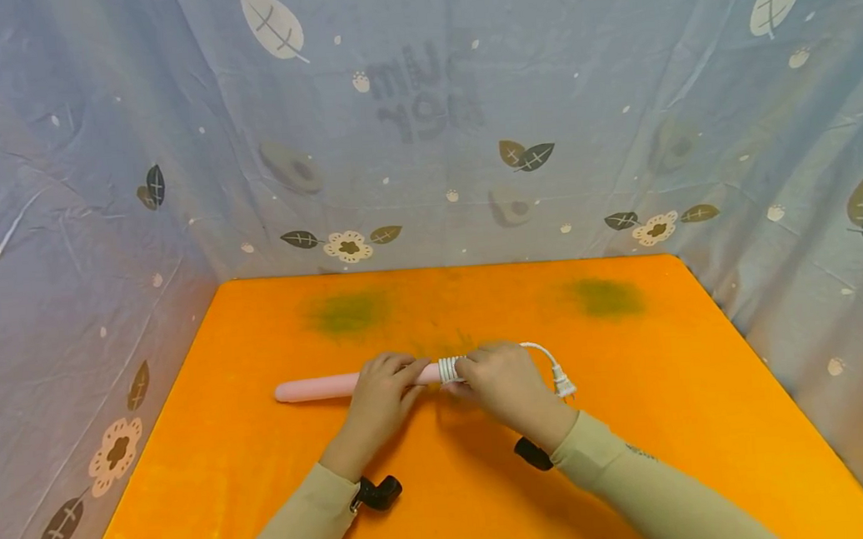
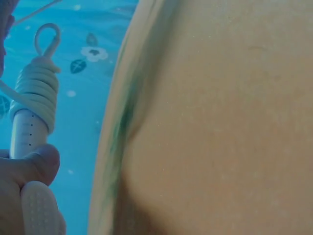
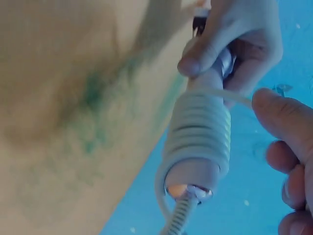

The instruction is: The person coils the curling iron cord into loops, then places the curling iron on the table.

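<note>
A pink hair iron [image 1: 315, 388] lies crosswise in front of me in the head view, its rounded end pointing left. My left hand [image 1: 383, 390] grips it near the middle, thumb along the handle [image 2: 29, 134] with its small holes in the left wrist view. A white cord [image 3: 198, 122] is wound in several tight turns round the handle. In the right wrist view my right hand [image 3: 288, 127] pinches a stretch of this cord between thumb and fingers, pulled out taut from the coil. The cord's plug [image 1: 563, 383] hangs beyond the right hand.
Under the hands is an orange-covered table [image 1: 266, 481] with two greenish patches toward the back. Patterned curtains [image 1: 422, 136] enclose it at the back and both sides. Black wrist-camera mounts [image 1: 379, 493] stick out under both wrists.
</note>
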A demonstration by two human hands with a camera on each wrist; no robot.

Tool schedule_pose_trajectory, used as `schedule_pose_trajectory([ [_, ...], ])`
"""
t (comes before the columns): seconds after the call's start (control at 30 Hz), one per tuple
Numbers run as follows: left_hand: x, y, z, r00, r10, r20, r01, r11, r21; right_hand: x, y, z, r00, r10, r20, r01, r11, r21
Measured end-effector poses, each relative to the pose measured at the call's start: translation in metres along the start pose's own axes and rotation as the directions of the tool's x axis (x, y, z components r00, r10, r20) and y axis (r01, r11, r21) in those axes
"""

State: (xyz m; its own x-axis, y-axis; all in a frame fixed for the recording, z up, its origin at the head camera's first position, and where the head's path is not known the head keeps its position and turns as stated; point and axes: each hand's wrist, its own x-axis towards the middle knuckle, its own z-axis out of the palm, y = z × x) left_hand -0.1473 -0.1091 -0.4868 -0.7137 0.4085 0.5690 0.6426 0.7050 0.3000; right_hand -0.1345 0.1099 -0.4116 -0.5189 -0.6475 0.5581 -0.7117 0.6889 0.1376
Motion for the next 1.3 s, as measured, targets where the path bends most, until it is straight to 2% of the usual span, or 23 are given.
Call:
schedule_pose_trajectory([
  [0.1,0.001,0.002,0.0,1.0,0.012,0.007,-0.012,1.0,0.014,0.003,0.005,-0.001,0.999,0.004,-0.042,-0.006,0.999,-0.05],
  [0.2,0.0,0.003,0.001,0.998,0.048,0.026,-0.049,0.998,0.037,0.005,0.011,0.0,0.998,-0.002,-0.064,-0.002,0.998,-0.069],
  [0.33,0.0,0.007,0.002,0.994,0.093,0.059,-0.094,0.995,0.025,0.01,0.018,-0.001,0.998,-0.018,-0.064,0.016,0.999,-0.033],
  [0.5,-0.002,0.011,0.003,0.991,0.108,0.078,-0.109,0.994,0.001,0.012,0.03,-0.004,1.0,0.001,0.016,-0.003,0.997,0.082],
  [0.63,-0.004,0.013,0.003,0.988,0.127,0.088,-0.127,0.992,0.002,0.011,0.044,-0.008,0.991,0.087,0.097,-0.103,0.979,0.176],
  [0.83,-0.006,0.012,0.002,0.983,0.154,0.102,-0.156,0.988,0.008,0.008,0.058,-0.007,0.958,0.226,0.176,-0.26,0.945,0.197],
  [1.03,-0.01,0.008,0.002,0.975,0.199,0.093,-0.2,0.98,0.001,0.005,0.065,0.003,0.923,0.269,0.275,-0.338,0.909,0.245],
  [1.2,-0.011,0.003,0.0,0.969,0.236,0.068,-0.237,0.972,0.001,0.002,0.074,0.009,0.877,0.303,0.372,-0.433,0.835,0.34],
  [1.3,-0.009,0.003,-0.003,0.963,0.266,0.037,-0.266,0.964,-0.007,0.001,0.078,0.012,0.854,0.332,0.4,-0.484,0.788,0.379],
])
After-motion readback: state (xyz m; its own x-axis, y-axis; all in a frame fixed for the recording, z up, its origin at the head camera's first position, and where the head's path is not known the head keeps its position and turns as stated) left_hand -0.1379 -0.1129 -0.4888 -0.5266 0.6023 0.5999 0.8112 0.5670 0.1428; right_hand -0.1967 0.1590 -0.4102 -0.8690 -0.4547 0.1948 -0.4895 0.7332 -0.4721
